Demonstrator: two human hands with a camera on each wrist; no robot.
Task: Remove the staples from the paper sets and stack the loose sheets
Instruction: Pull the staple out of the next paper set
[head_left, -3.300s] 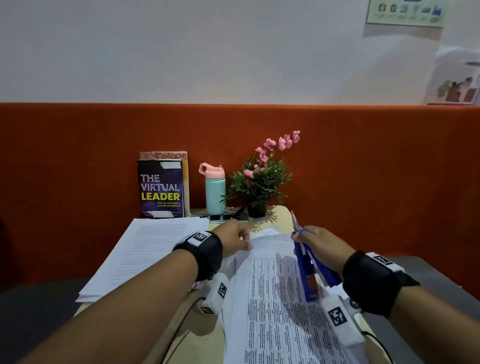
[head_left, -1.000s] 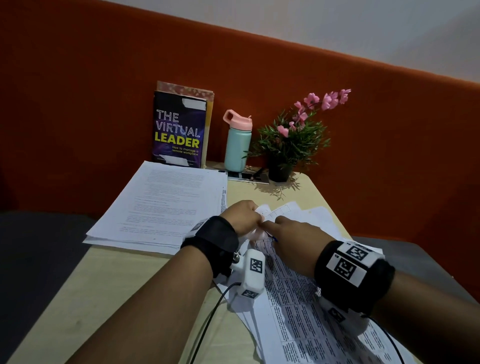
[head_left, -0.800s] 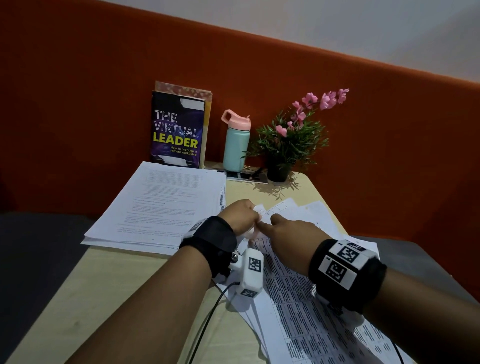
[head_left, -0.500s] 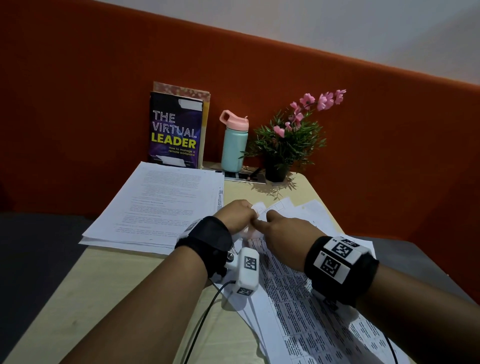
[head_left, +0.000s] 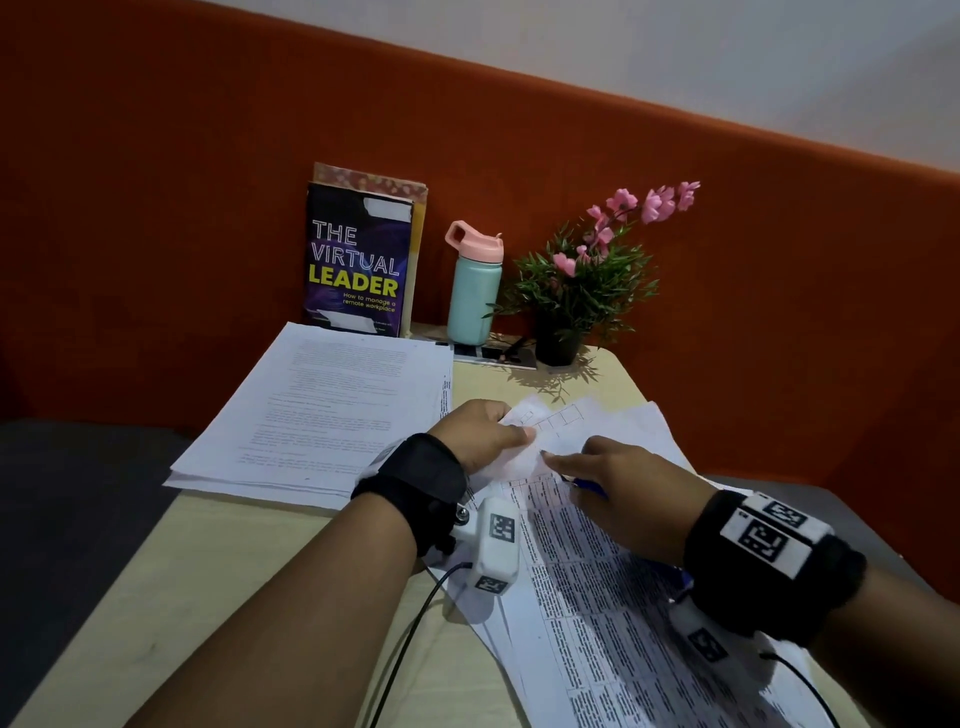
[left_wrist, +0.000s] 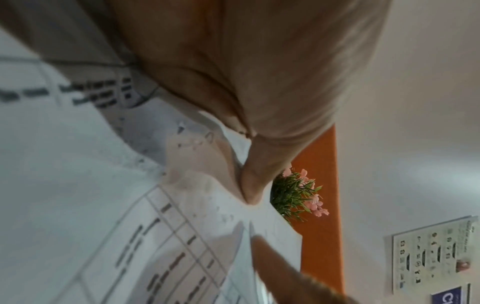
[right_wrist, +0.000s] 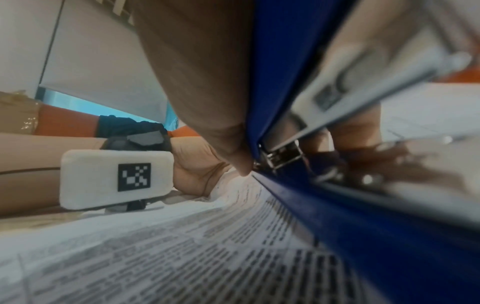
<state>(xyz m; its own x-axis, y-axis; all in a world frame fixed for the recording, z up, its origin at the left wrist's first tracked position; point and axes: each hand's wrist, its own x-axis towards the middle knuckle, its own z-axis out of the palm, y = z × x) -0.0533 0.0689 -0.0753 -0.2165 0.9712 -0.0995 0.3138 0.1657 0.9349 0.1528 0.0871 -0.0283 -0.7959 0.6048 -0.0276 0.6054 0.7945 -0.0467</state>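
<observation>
A stapled paper set (head_left: 597, 582) printed with tables lies on the table in front of me, its top left corner folded up. My left hand (head_left: 480, 434) pinches that raised corner (left_wrist: 207, 179) between thumb and fingers. My right hand (head_left: 618, 488) lies on the sheets just right of it, fingers curled round a blue stapler (right_wrist: 280, 86) with a metal tip (right_wrist: 281, 157); in the head view only a sliver of blue (head_left: 589, 486) shows under the palm. A stack of loose sheets (head_left: 332, 415) sits at the left.
At the back of the table stand a book (head_left: 358, 270), a teal bottle with a pink lid (head_left: 472, 291) and a potted plant with pink flowers (head_left: 582, 291). An orange padded bench back runs behind. Bare tabletop (head_left: 218, 587) lies at the front left.
The right hand has brought the stapler down from a raised position onto the paper set. Over the last second both hands stayed at the corner, and the left has lifted it slightly.
</observation>
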